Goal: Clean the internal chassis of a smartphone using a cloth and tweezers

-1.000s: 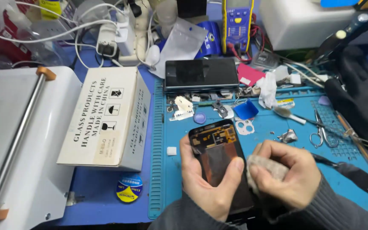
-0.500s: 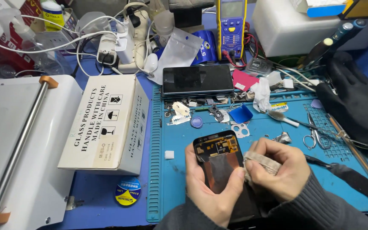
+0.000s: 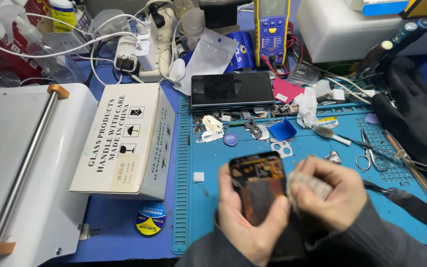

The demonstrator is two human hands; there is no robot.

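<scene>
A small blue tray (image 3: 282, 130) sits on the blue mat (image 3: 317, 163), and I cannot tell what is in it. A white cardboard box (image 3: 124, 141) lies shut at the left of the mat, with black letters and little pictures on its top and a pale label near its front corner. Just below it on the table lies a round blue and yellow tin (image 3: 150, 219). Behind the mat lies a flat see-through bag (image 3: 208, 57), and a yellow meter (image 3: 272, 24) stands next to it. A dark tablet (image 3: 232, 90) lies flat at the back edge of the mat.

The left hand (image 3: 245, 212) is wrapped around an open phone (image 3: 259, 185), gripping its sides. The phone is held above the front of the mat, close to the person. It is tilted up a bit. Its long side runs away from the person, with its top end pointing toward the tablet. The right hand (image 3: 329, 198) is closed tight on a small grey cloth (image 3: 306, 187) and presses it on the phone's right edge. The two hands touch each other.
</scene>
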